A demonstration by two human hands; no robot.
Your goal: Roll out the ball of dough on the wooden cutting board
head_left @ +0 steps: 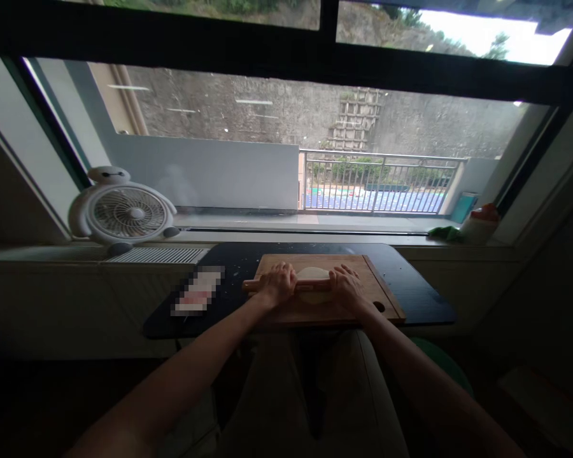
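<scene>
Both hands, left hand and right hand, are closed on the rolling pin; the dough lies between them, under the pin.

Dark tabletop: wooden board, blurred-out item, pale specks, perhaps flour.

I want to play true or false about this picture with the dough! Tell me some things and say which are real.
1. Both hands, the left hand and the right hand, rest on the rolling pin. True.
2. The dough lies on a metal tray. False: it lies on the wooden cutting board.
3. A white fan stands on the sill to the left. True.
4. The board sits on a white tabletop. False: the table under it is dark.
5. The dough is rolled around the pin. False: it lies flat under the pin.
</scene>
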